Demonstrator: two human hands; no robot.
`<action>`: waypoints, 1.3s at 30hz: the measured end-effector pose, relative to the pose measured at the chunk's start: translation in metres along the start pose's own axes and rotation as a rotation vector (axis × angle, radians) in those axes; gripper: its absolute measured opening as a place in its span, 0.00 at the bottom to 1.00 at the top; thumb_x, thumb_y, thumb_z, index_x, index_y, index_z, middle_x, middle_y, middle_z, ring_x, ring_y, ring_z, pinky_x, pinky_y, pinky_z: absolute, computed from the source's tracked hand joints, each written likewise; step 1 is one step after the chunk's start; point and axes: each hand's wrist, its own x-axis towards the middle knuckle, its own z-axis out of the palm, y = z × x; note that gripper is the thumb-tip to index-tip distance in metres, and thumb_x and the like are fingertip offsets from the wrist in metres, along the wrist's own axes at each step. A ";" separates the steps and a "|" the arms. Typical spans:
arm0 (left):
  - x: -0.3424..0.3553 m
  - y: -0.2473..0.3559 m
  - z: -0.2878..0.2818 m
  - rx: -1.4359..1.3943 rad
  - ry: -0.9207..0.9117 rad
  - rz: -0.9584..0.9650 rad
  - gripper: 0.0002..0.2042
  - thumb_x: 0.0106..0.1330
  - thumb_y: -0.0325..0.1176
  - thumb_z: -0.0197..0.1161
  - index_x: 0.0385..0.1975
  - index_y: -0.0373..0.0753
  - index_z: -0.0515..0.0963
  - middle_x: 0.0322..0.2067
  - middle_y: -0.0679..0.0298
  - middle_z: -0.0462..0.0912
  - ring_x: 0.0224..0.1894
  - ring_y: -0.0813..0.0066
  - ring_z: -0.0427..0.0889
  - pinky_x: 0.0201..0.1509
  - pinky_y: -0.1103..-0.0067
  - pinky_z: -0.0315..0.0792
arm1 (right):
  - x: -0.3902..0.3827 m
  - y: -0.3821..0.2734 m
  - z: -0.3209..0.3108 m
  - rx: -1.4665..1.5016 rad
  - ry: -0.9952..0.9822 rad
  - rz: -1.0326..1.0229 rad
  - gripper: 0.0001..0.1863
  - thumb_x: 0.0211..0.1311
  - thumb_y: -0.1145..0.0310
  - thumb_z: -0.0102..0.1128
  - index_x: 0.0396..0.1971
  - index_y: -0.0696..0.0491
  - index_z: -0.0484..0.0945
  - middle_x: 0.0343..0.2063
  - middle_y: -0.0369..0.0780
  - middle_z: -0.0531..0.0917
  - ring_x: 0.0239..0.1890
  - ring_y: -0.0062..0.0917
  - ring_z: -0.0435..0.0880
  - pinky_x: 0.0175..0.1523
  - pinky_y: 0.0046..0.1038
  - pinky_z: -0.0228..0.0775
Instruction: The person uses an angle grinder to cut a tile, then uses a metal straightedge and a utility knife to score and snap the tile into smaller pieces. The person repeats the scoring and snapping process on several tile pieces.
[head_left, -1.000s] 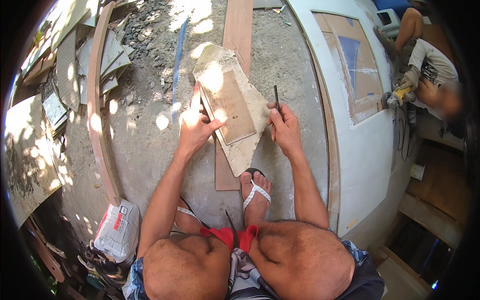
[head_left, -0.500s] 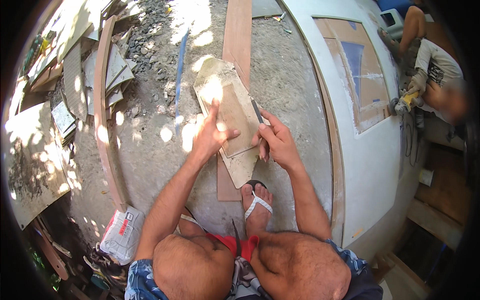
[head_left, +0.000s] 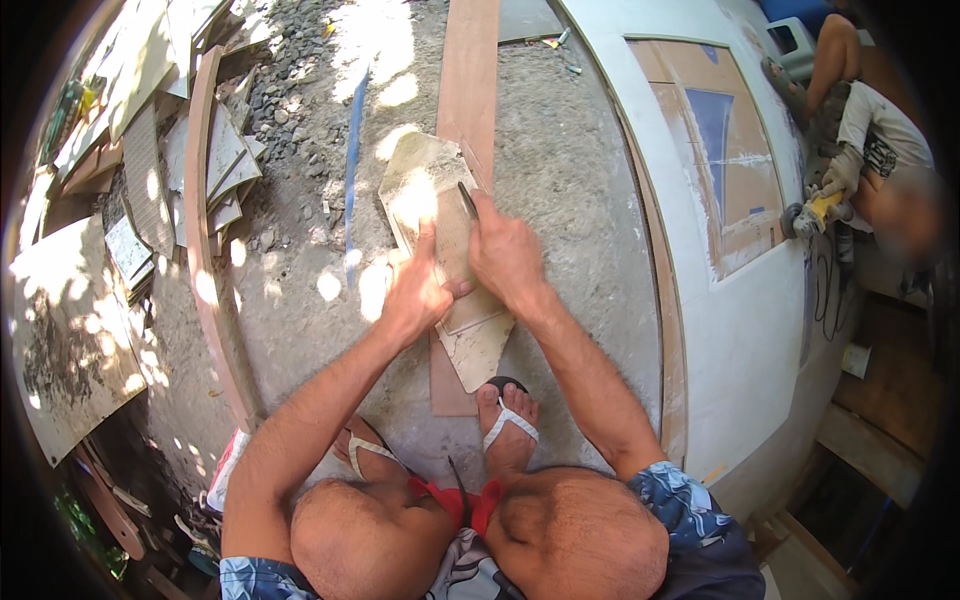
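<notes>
My left hand (head_left: 413, 298) grips a small rectangular wooden panel (head_left: 453, 240) along its left side, thumb and one finger on top. Under that panel lies a larger pale board (head_left: 478, 352) with angled ends and dark smudges. In my right hand (head_left: 508, 262) is a slim dark blade-like tool (head_left: 467, 200), its end pointing up and left over the panel's upper right part; its exact kind is unclear. A long reddish plank (head_left: 468, 80) runs beneath the boards on the concrete, its near end showing between my feet.
A curved wooden beam (head_left: 203, 200) and scrap boards (head_left: 215, 160) lie left, near gravel (head_left: 290, 100) and a blue strip (head_left: 356, 160). At right stands a large white panel (head_left: 735, 370). Beyond it another person holds a yellow angle grinder (head_left: 822, 210).
My right hand has moved left and away from me, carrying the dark tool from the panel's right edge to over its upper part. My left hand keeps its grip; the view has shifted slightly.
</notes>
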 end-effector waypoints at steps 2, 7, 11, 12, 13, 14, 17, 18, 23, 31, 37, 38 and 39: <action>0.003 -0.001 -0.002 0.016 -0.034 0.005 0.56 0.65 0.34 0.75 0.82 0.27 0.38 0.55 0.33 0.85 0.57 0.37 0.87 0.62 0.61 0.78 | 0.001 0.001 -0.003 0.029 0.001 0.016 0.12 0.68 0.72 0.58 0.49 0.57 0.74 0.24 0.55 0.86 0.30 0.57 0.90 0.37 0.55 0.82; 0.012 0.014 -0.008 0.058 -0.155 -0.123 0.56 0.66 0.33 0.74 0.82 0.26 0.36 0.52 0.30 0.84 0.52 0.36 0.88 0.56 0.60 0.81 | -0.001 0.009 0.000 0.067 -0.021 0.036 0.16 0.68 0.73 0.57 0.54 0.57 0.74 0.24 0.54 0.86 0.30 0.56 0.89 0.36 0.55 0.82; 0.007 0.013 -0.003 0.106 -0.022 -0.019 0.55 0.64 0.33 0.77 0.81 0.24 0.40 0.45 0.32 0.86 0.46 0.37 0.89 0.49 0.56 0.81 | -0.002 0.008 0.010 0.166 0.014 0.028 0.18 0.71 0.73 0.57 0.59 0.55 0.77 0.28 0.56 0.87 0.32 0.57 0.88 0.38 0.54 0.80; 0.008 0.017 -0.005 0.145 -0.057 -0.109 0.55 0.64 0.33 0.78 0.81 0.24 0.41 0.43 0.33 0.86 0.45 0.39 0.89 0.48 0.56 0.81 | -0.002 0.010 0.009 0.169 0.022 0.025 0.18 0.71 0.73 0.57 0.59 0.55 0.77 0.29 0.55 0.87 0.33 0.57 0.88 0.38 0.54 0.80; 0.009 0.021 -0.004 0.181 -0.093 -0.198 0.56 0.63 0.33 0.78 0.81 0.24 0.42 0.41 0.34 0.86 0.44 0.40 0.90 0.46 0.56 0.80 | -0.003 0.012 0.008 0.172 0.030 0.023 0.18 0.71 0.74 0.57 0.60 0.55 0.77 0.30 0.55 0.88 0.33 0.56 0.88 0.39 0.54 0.80; 0.010 0.030 -0.005 0.213 -0.119 -0.289 0.56 0.63 0.34 0.79 0.81 0.25 0.42 0.39 0.34 0.86 0.43 0.41 0.90 0.45 0.56 0.80 | -0.002 0.011 0.009 0.183 0.029 0.022 0.18 0.71 0.74 0.57 0.60 0.55 0.78 0.30 0.56 0.87 0.33 0.57 0.88 0.38 0.54 0.80; 0.008 0.026 -0.003 0.290 -0.081 -0.265 0.56 0.62 0.33 0.79 0.82 0.26 0.44 0.34 0.37 0.86 0.39 0.40 0.90 0.44 0.59 0.80 | -0.002 0.006 0.008 0.184 0.024 0.022 0.18 0.72 0.74 0.58 0.60 0.55 0.79 0.29 0.56 0.87 0.33 0.56 0.88 0.38 0.53 0.80; 0.007 0.021 -0.003 0.216 -0.048 -0.212 0.55 0.61 0.34 0.80 0.82 0.27 0.46 0.31 0.39 0.85 0.36 0.38 0.88 0.43 0.59 0.80 | -0.002 0.003 0.007 0.166 0.022 0.023 0.18 0.72 0.74 0.58 0.59 0.55 0.79 0.29 0.56 0.87 0.33 0.56 0.88 0.38 0.53 0.80; 0.005 0.014 0.006 0.241 0.018 -0.189 0.56 0.61 0.33 0.81 0.83 0.31 0.46 0.31 0.42 0.83 0.35 0.42 0.87 0.41 0.58 0.78 | 0.002 -0.003 -0.001 0.078 0.029 0.002 0.17 0.72 0.72 0.59 0.58 0.56 0.80 0.25 0.55 0.87 0.30 0.54 0.89 0.34 0.53 0.80; 0.012 0.015 0.007 0.128 -0.065 -0.367 0.58 0.62 0.30 0.78 0.86 0.45 0.41 0.43 0.34 0.71 0.43 0.38 0.78 0.50 0.55 0.74 | 0.014 -0.008 -0.013 0.047 -0.055 0.059 0.19 0.70 0.71 0.60 0.58 0.56 0.83 0.24 0.55 0.86 0.29 0.53 0.89 0.35 0.51 0.81; 0.010 0.027 0.012 0.226 -0.028 -0.407 0.58 0.62 0.32 0.79 0.87 0.52 0.41 0.52 0.29 0.66 0.55 0.33 0.73 0.61 0.54 0.74 | -0.062 0.010 -0.011 -0.020 -0.161 0.132 0.22 0.69 0.70 0.61 0.62 0.55 0.81 0.24 0.51 0.86 0.28 0.53 0.88 0.35 0.52 0.80; 0.011 0.026 0.014 0.230 -0.026 -0.413 0.59 0.62 0.32 0.80 0.87 0.52 0.42 0.52 0.29 0.65 0.55 0.33 0.73 0.61 0.54 0.73 | -0.093 0.013 -0.016 -0.055 -0.227 0.184 0.23 0.69 0.69 0.62 0.63 0.55 0.80 0.25 0.50 0.86 0.28 0.52 0.88 0.35 0.52 0.80; 0.011 0.025 0.015 0.235 -0.021 -0.421 0.59 0.62 0.33 0.80 0.87 0.52 0.42 0.52 0.29 0.65 0.55 0.32 0.73 0.62 0.54 0.73 | -0.126 0.013 -0.026 -0.086 -0.295 0.233 0.25 0.68 0.68 0.63 0.64 0.55 0.80 0.25 0.50 0.86 0.28 0.52 0.89 0.34 0.52 0.80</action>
